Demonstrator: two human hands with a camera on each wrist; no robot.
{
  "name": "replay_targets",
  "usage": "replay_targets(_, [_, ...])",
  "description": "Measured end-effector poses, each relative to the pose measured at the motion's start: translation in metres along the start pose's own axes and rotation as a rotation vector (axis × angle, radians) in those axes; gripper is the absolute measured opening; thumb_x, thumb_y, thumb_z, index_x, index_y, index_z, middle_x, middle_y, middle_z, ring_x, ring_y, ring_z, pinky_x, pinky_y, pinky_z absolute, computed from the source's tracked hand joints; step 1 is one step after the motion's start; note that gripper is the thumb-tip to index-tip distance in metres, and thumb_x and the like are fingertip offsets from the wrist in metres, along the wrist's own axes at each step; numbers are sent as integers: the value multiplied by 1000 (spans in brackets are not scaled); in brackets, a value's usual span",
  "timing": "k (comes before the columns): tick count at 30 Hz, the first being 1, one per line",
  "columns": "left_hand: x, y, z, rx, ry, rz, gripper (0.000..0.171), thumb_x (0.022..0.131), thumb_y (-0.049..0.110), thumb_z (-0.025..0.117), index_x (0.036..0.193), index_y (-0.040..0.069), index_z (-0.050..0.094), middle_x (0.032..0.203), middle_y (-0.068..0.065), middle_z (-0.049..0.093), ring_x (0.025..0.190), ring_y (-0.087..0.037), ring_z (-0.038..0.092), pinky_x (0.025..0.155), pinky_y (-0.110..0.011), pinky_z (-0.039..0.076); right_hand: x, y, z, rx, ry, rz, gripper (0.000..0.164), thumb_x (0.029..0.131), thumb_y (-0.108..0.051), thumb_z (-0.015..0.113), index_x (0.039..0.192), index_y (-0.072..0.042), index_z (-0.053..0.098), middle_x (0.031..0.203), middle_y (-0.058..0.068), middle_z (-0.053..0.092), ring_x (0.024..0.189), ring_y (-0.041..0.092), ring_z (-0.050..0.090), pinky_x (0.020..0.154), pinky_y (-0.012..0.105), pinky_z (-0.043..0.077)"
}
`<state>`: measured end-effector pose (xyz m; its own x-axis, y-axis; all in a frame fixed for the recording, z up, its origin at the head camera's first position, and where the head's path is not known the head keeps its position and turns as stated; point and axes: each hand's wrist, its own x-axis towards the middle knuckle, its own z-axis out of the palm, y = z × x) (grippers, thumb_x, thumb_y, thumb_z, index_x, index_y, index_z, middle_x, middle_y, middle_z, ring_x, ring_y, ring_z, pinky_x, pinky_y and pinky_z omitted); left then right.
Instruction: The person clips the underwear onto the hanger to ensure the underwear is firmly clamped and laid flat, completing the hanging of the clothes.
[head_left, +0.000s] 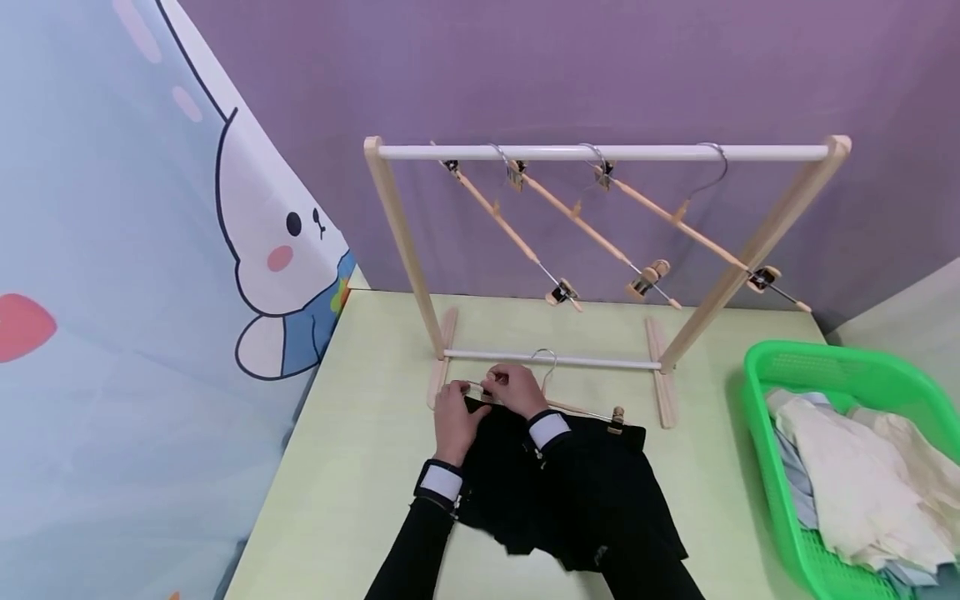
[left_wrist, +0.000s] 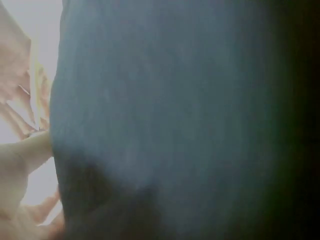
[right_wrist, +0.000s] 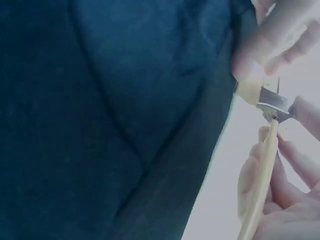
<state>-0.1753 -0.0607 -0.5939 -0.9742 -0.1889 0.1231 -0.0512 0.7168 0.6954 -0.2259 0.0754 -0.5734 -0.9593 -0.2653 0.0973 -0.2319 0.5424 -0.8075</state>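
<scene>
A black garment [head_left: 498, 467] lies spread on the table below a wooden clip hanger [head_left: 573, 408]. The hanger's right clip [head_left: 617, 421] sits on the waist edge. At the upper left corner of the garment, my left hand [head_left: 453, 425] pinches the waist edge between thumb and fingers. Just beside it, my right hand [head_left: 517, 390] grips the hanger's left clip, mostly hidden by the fingers in the head view. The right wrist view shows this metal-and-wood clip [right_wrist: 275, 104] at the cloth's edge, with fingers around it. Cloth fills most of the left wrist view, blurred.
Behind the hands stands a wooden rack [head_left: 402, 242] with a white top rail [head_left: 525, 152]. Three clip hangers [head_left: 573, 218] hang from it. On the right, a green basket [head_left: 772, 475] holds folded light clothes [head_left: 855, 475]. A cartoon-printed cloth [head_left: 150, 333] covers the left side.
</scene>
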Motion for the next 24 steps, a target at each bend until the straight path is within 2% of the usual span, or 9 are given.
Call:
replay_targets(2, [0, -2, -4, 42, -46, -14, 44, 77, 21, 86, 108, 0, 63, 101, -17, 67, 95, -36, 62, 83, -46, 49, 0, -1, -2, 22, 12, -35, 12, 90, -13, 73, 81, -6, 69, 76, 5, 66, 71, 16, 60, 69, 29, 47])
replay_targets(4, [2, -4, -8, 48, -103, -13, 34, 81, 22, 83, 103, 1, 67, 98, -15, 70, 91, -33, 66, 78, -44, 52, -1, -2, -3, 31, 22, -70, 11, 89, -12, 73, 81, -5, 70, 76, 6, 67, 71, 16, 61, 69, 28, 48])
replay_targets(7, [5, -7, -13, -13, -186, -4, 17, 88, 21, 76, 94, 6, 74, 93, -11, 74, 89, -29, 69, 77, -43, 53, -4, -2, -4, 24, 31, -95, 9, 90, -12, 72, 88, -3, 75, 84, 7, 72, 75, 18, 66, 72, 30, 52])
replay_targets(10, [7, -10, -15, -83, -225, 3, 13, 91, 20, 72, 93, 8, 77, 94, -8, 75, 92, -28, 70, 79, -41, 53, -7, -1, -6, 49, 58, -80, 15, 91, -12, 72, 99, -1, 77, 94, 9, 76, 82, 22, 70, 76, 34, 55])
replay_targets(14, [10, -13, -17, -154, -225, -1, 14, 93, 19, 70, 95, 7, 78, 96, -9, 75, 93, -29, 70, 80, -41, 54, -8, -4, -10, 119, 76, -64, 16, 91, -12, 72, 100, 0, 77, 93, 10, 76, 82, 23, 70, 74, 32, 54])
replay_targets(17, [10, -14, -19, -223, -210, -27, 15, 94, 18, 69, 99, 6, 77, 98, -11, 75, 96, -30, 69, 83, -42, 54, -8, -7, -12, 143, 62, -61, 16, 91, -13, 72, 100, -1, 78, 94, 9, 76, 83, 23, 70, 74, 30, 53])
replay_targets(24, [7, -10, -19, -437, -135, -140, 17, 94, 19, 70, 101, 6, 78, 99, -10, 76, 97, -26, 69, 86, -38, 53, -9, -7, -13, 108, 52, -101, 17, 90, -15, 73, 98, -1, 78, 94, 8, 77, 85, 22, 72, 76, 34, 56])
